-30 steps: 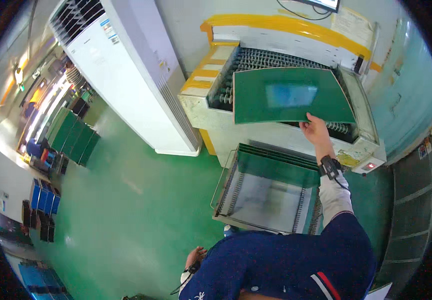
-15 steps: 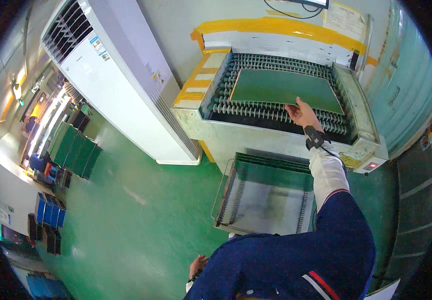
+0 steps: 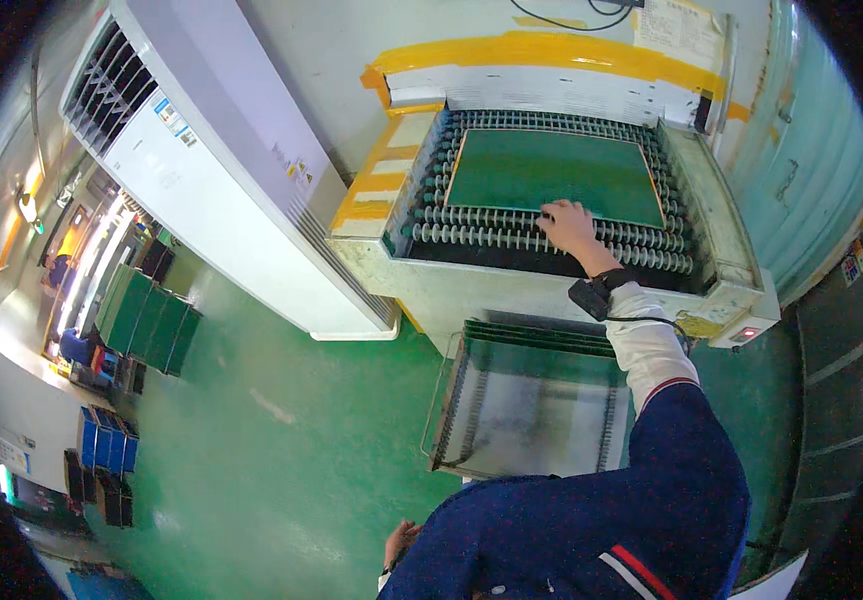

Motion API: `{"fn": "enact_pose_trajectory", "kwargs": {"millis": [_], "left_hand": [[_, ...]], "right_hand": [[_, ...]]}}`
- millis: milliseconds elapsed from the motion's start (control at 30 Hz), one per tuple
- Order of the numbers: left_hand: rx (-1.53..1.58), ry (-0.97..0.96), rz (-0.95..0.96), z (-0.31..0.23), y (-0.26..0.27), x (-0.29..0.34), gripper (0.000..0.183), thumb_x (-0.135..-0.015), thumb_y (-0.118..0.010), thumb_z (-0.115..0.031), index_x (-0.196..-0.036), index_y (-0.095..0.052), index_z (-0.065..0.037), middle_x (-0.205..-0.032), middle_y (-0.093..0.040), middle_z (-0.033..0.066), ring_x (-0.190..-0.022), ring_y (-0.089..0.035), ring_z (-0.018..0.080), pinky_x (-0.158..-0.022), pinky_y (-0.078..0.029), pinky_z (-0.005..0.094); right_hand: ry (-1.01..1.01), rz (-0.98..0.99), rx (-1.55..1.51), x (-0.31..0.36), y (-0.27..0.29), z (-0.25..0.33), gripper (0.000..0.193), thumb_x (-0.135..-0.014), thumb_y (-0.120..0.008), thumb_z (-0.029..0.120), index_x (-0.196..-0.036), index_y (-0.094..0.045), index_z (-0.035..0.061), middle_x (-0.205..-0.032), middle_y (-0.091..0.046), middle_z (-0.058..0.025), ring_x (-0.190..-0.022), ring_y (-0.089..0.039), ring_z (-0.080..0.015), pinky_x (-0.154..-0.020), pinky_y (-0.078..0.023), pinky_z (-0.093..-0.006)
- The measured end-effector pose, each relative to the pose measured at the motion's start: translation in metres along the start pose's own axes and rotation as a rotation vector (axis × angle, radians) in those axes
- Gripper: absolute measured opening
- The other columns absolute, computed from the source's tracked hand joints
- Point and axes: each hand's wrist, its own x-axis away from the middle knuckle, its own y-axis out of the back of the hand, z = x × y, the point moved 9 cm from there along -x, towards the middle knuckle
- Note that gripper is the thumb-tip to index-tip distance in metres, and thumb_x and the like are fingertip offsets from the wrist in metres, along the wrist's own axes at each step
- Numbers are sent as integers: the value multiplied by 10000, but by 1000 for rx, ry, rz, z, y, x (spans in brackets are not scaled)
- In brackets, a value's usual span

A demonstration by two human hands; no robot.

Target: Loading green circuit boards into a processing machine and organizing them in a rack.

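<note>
A person in a dark blue jacket stands at a roller conveyor machine (image 3: 712, 250). A flat green panel (image 3: 557, 175) lies level on the rollers near the machine's back wall. The right hand (image 3: 570, 226) rests palm down on the panel's near edge, fingers spread flat. The left hand (image 3: 401, 541) hangs low beside the body, loosely curled, holding nothing visible. A wire rack cart (image 3: 452, 400) of green panels stands just before the machine

left hand (image 3: 401, 541): mostly hidden behind the dark blue sleeve, grip unreadable
rack (image 3: 527, 405): right side covered by the forearm
far shelves (image 3: 142, 320): too small to read
</note>
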Motion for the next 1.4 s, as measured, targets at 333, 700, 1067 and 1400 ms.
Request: {"fn": "enact_pose_trajectory", "kwargs": {"millis": [333,700,1067,1400], "left_hand": [[10,57,30,15,21,-26,514,-1008,-413,-314,-1383,-351,31,-1327,-519,219,-1140,-564,341,-963,-449,442],[46,86,-89,25,22,-5,463,-1010,-426,-279,-1362,-389,20,-1275,-577,162,-1142,-573,283,-939,-472,388],[-14,41,1,22,26,-35,500,-1004,-404,-344,-1346,-386,21,-1283,-553,206,-1135,-567,317,-963,-460,411],[44,7,68,-11,-5,-24,438,-943,-514,-269,-1278,-458,8,-1256,-576,187,-1087,-574,301,-916,-468,367]], "right_hand": [[-71,144,-44,-40,-14,-17,521,-889,-546,442,-1336,-518,175,-1468,-390,-99,-1350,-332,-332,-1095,-276,-526],[-54,57,46,-86,-24,-41,516,-903,-529,426,-1344,-503,159,-1463,-391,-129,-1336,-360,-364,-1079,-292,-542],[175,-68,-187,-34,16,2,407,-887,-571,395,-1120,-647,71,-1200,-610,-161,-1139,-545,-367,-954,-447,-454],[108,243,-1088,135,-4,42,244,-928,-603,245,-1047,-662,41,-942,-684,-109,-847,-647,-165,-769,-496,-299]]}}
